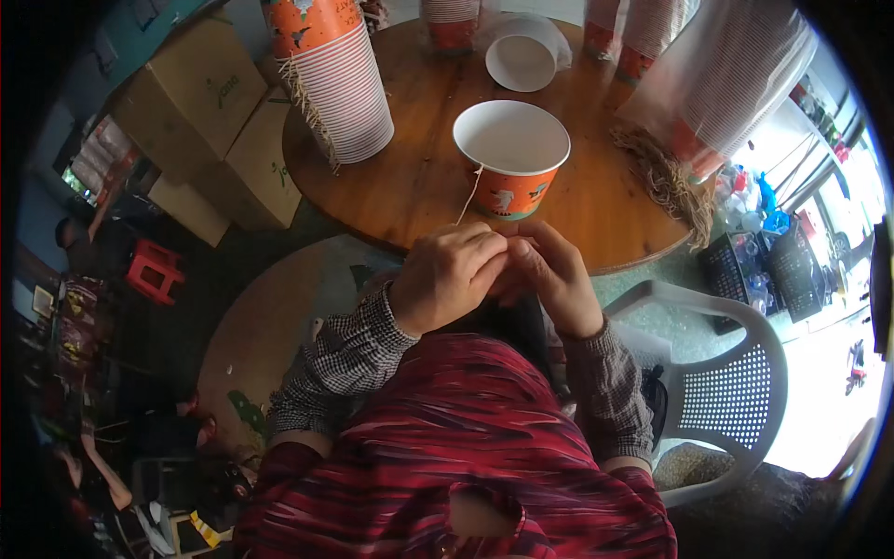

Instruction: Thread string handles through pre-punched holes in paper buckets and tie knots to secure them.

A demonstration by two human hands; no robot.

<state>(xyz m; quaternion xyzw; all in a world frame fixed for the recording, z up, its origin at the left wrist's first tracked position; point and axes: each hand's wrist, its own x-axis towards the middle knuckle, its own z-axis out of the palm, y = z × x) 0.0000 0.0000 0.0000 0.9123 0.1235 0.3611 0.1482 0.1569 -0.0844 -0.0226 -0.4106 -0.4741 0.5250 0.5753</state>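
Observation:
An orange paper bucket (pixel 511 156) with a white inside and printed figures stands upright near the table's front edge. From its left side, just below the rim, a thin beige string (pixel 471 194) runs down to my left hand (pixel 452 272), whose fingers are pinched together on it. My right hand (pixel 560 278) meets the left in front of the bucket, its thumb and fingers closed at the left fingertips. Whatever lies between the right fingertips is hidden. Neither hand touches the bucket.
On the round wooden table (pixel 419 177) stand a tall bucket stack (pixel 346 93) with strings hanging down, a bucket lying in plastic (pixel 521 62), wrapped stacks (pixel 736 74) and a string bundle (pixel 661 172). A grey plastic chair (pixel 726 382), cardboard boxes (pixel 205 84) and a red stool (pixel 155 271) surround it.

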